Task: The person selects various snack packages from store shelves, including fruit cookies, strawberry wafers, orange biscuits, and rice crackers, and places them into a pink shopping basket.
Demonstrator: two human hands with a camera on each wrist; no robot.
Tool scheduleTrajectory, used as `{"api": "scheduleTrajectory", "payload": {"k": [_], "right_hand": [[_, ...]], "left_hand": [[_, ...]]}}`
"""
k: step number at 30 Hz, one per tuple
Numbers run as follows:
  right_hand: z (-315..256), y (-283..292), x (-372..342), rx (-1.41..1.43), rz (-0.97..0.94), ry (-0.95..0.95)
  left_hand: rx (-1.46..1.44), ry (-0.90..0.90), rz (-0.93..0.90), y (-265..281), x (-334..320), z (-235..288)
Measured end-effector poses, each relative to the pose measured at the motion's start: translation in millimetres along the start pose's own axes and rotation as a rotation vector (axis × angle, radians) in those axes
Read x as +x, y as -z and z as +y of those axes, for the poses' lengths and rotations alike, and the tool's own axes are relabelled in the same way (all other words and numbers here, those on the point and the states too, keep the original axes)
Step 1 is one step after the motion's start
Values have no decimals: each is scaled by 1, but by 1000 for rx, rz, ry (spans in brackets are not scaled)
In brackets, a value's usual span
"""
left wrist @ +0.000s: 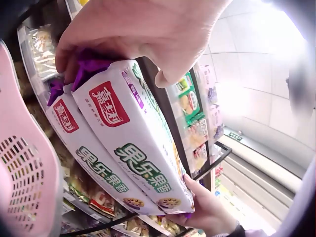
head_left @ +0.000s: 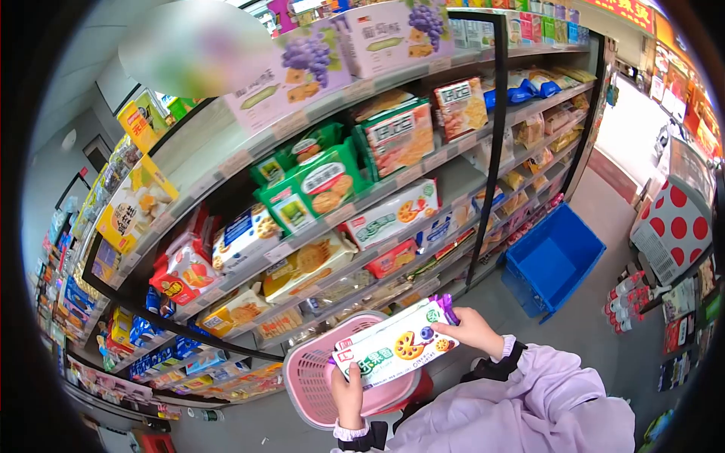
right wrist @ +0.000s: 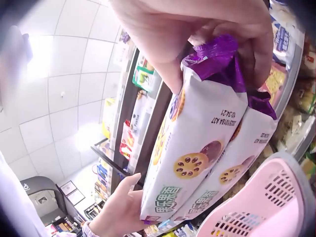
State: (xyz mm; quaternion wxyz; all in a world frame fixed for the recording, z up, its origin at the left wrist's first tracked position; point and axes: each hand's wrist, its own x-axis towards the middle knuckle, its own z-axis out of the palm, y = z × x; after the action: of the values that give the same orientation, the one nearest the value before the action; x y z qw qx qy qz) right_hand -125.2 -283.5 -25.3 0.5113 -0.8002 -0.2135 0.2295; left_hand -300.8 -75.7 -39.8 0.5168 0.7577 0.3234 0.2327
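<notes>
Two white biscuit packs (head_left: pixel 400 346) with purple ends lie side by side between my hands; the wrist views show both packs (left wrist: pixel 123 133), printed with fruit cookies. My left hand (head_left: pixel 348 396) grips their left end, the thumb over the top face. At the opposite end my right hand (head_left: pixel 474 334) holds the crimped purple wrapper (right wrist: pixel 212 57), its fingers curled round it. Below the packs is a pink slotted basket (head_left: pixel 306 374), partly covered by them in the head view. Date print shows on the packs' side in the right wrist view.
Shelves of boxed and bagged snacks run across in front, with black uprights (head_left: pixel 491 143). Green biscuit bags (head_left: pixel 321 181) stand on a middle tier. A blue crate (head_left: pixel 559 257) sits on the floor at right, near a red-dotted white box (head_left: pixel 676 226).
</notes>
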Motion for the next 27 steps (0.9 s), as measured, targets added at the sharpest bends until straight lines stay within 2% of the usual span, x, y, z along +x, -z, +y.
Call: {"api": "scheduleTrajectory", "payload": {"k": [4,6,10,11,18,21,24,27], "right_hand": [[22,79,3,113,126,91],[32,117,6,132,161,85],[43,176,11,120,242,108],[37,186,11,177,211,43],[53,223,39,305,311,72],[42,235,52,330,364,71],[40,247,70,285,424,113],[22,257,81,205,499,90]], "left_hand": [[-44,-58,-18,-76,-2,34],[-40,-33,-53,-110,2,57],[16,-126,-122,-160,14,88],[4,-137,-158,-167,18,102],[113,-343,-178,-213,66,136],[164,-355,-215,-231,92,143],[-14,-411,-286,-249,123,140],[-17,-397,-346,-256,140,150]]}}
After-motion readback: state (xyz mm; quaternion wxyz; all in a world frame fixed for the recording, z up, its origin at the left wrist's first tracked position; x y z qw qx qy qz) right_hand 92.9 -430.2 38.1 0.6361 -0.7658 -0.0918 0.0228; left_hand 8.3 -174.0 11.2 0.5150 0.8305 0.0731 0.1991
